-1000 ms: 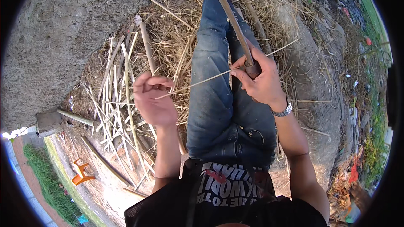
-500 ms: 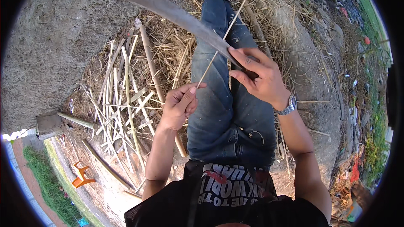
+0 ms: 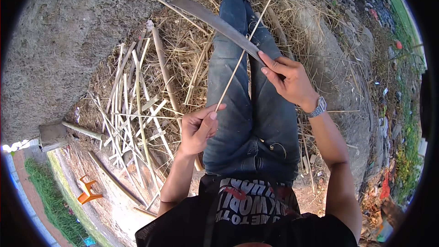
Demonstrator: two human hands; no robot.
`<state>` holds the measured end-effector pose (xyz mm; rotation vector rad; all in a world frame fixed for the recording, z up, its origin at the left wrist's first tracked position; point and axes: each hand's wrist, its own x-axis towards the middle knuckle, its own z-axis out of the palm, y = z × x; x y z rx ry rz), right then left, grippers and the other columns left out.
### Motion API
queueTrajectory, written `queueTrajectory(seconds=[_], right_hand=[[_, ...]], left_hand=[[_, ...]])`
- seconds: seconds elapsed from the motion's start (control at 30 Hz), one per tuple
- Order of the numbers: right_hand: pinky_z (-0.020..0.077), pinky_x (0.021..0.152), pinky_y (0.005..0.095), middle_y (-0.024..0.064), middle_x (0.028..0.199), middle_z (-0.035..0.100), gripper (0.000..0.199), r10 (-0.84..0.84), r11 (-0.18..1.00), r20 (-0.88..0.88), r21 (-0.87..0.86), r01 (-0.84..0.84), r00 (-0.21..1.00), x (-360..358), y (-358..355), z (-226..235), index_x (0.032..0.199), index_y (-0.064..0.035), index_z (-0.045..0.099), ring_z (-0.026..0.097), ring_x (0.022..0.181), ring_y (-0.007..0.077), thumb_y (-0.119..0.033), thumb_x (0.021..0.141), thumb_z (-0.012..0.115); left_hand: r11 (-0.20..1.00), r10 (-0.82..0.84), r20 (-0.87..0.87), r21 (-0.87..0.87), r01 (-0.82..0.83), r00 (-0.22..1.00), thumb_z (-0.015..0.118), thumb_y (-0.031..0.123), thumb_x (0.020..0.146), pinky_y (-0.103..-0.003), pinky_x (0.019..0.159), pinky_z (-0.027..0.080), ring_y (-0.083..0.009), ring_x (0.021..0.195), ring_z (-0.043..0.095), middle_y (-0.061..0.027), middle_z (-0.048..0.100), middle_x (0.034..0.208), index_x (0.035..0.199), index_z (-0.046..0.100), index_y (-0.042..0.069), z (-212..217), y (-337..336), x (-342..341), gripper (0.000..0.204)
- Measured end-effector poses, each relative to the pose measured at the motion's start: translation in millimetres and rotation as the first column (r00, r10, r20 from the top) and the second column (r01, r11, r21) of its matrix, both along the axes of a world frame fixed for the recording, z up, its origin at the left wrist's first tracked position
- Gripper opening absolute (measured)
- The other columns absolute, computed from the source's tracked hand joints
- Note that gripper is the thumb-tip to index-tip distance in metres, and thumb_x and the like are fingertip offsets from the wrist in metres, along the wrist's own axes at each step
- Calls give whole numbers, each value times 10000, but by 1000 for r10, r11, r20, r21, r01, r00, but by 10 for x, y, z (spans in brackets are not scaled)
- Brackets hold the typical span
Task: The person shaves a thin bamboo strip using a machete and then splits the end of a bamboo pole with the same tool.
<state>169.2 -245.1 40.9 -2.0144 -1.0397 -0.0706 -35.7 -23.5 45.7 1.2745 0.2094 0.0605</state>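
Note:
My left hand (image 3: 198, 130) pinches the near end of a thin pale stick (image 3: 234, 72), which slants up and away to the right over my legs. In my right hand (image 3: 291, 80) is a long dark machete (image 3: 215, 22), gripped at its near end, its broad blade pointing to the far left. The blade crosses over the stick a little beyond my knees. My fingers and palm hide the machete's handle. Both tools are held above my outstretched legs in blue jeans (image 3: 228, 123).
A heap of split pale strips (image 3: 132, 110) lies on the ground at left, beside a thicker pole (image 3: 164, 66). Straw (image 3: 185, 55) covers the ground round my legs. A large rock (image 3: 338, 68) stands at right, a rough wall (image 3: 59, 55) at left. An orange plastic object (image 3: 89, 191) sits farther off.
My right hand has drawn the machete back toward the right and slightly nearer. My left hand has moved slightly nearer with the stick, and its far end is lower.

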Motion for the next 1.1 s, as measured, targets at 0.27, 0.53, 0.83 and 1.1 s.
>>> queueTrajectory(seconds=[0.27,0.53,0.83,1.1], right_hand=[[490,485,358,8,787,619,444,299,945,132,-176,-275,945,-447,40,243,1318,-247,700,553,491,204,-284,883,779],[428,478,258,59,753,629,371,-254,967,-16,26,254,967,909,-501,-368,1347,-162,672,553,556,78,-235,983,680],[469,454,227,75,917,721,604,-2,804,-589,479,352,808,273,16,17,1508,-15,448,552,503,62,-146,971,692],[497,463,227,103,919,722,753,116,739,-620,576,349,776,-18,345,265,1559,-24,356,581,541,69,53,889,692]], left_hand=[[995,26,111,97,-37,993,509,106,1061,-241,442,233,-45,439,288,42,380,512,1271,641,-91,-193,58,-14,316],[988,-47,-45,146,54,998,536,69,1032,-225,466,289,-23,494,367,39,472,569,1221,677,-89,5,446,-631,284],[977,23,-65,215,-8,998,587,86,1020,-201,490,315,-4,543,407,61,506,619,1277,667,-51,-160,285,-521,302],[959,-136,-98,237,156,986,610,57,1004,-224,551,483,-58,592,601,-25,651,686,1274,662,-57,-166,-182,-334,298]])
